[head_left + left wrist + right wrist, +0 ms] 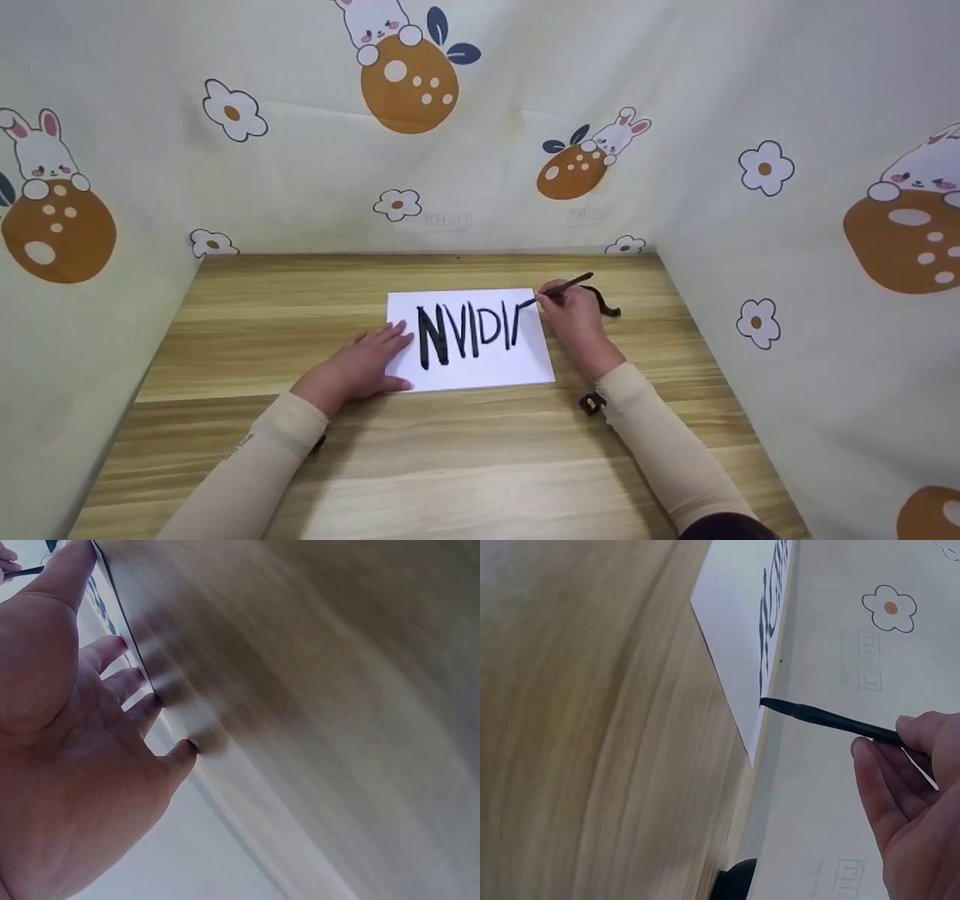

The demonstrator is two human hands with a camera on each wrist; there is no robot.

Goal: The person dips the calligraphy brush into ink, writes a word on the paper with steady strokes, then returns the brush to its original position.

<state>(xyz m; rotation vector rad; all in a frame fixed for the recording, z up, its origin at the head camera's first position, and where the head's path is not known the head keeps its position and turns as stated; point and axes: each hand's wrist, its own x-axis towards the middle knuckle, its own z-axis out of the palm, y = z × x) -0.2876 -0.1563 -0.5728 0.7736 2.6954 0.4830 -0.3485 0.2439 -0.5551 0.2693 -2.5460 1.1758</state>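
A white sheet of paper lies on the wooden table, bearing black letters that read NVIDI, then a slanted stroke. Between thumb and fingers my right hand pinches a slim black brush pen at the sheet's upper right. Its dark tip touches the paper at the top of that last stroke. My left hand rests at the sheet's left edge, fingers spread and fairly straight, thumb near the lower left corner. In the left wrist view, the palm faces the camera with nothing held.
A curved black object lies just behind my right hand, its kind unclear. Fabric walls with rabbit and flower prints enclose the table at the back and both sides. A small black clip sits at my right wrist.
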